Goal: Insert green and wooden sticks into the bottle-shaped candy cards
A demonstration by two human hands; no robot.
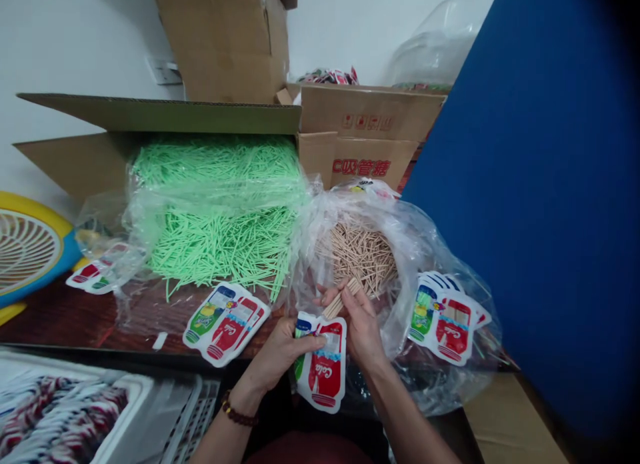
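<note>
My left hand (pixel 280 354) is closed on the top of a bottle-shaped pouch (pixel 323 367) printed with a red cola bottle and a green one. My right hand (pixel 357 324) pinches a small bundle of tan sticks (pixel 341 299) just above the pouch's opening. Behind my hands a clear plastic bag (pixel 425 251) holds a heap of the same tan sticks (pixel 363 251). A bead bracelet sits on my left wrist.
A cardboard box (pixel 150 114) holds a bag of green sticks (pixel 220 211). Stacks of pouches lie at the left (pixel 227 321), far left (pixel 97 274) and right (pixel 447 317). A blue panel (pixel 540 184) stands at right, a fan (pixel 25 251) at left, white trays (pixel 130 397) below.
</note>
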